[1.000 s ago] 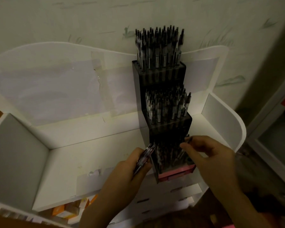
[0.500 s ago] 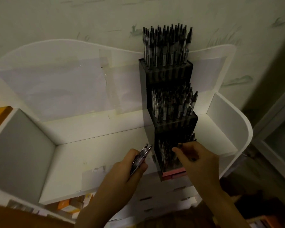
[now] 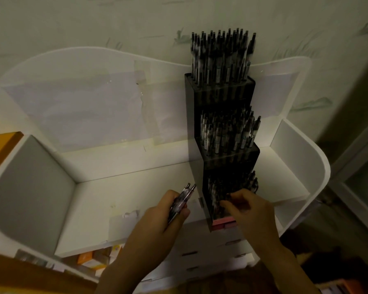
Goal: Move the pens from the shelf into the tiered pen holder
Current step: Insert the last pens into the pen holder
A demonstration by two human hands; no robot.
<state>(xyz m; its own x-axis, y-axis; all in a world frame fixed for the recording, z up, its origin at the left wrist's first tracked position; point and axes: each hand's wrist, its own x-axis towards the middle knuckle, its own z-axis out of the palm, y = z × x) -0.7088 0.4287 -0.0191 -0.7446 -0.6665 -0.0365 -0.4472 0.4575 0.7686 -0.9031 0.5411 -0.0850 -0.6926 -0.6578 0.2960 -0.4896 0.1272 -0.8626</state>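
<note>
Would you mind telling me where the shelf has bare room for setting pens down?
Bare shelf floor lies between the grey left wall and the tiered pen holder. It is crowded around the holder's lowest tier, where both hands work.

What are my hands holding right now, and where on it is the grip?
The left hand grips a small bundle of pens around their middle. The right hand reaches into the holder's lowest tier; whether it holds a pen cannot be told.
</note>
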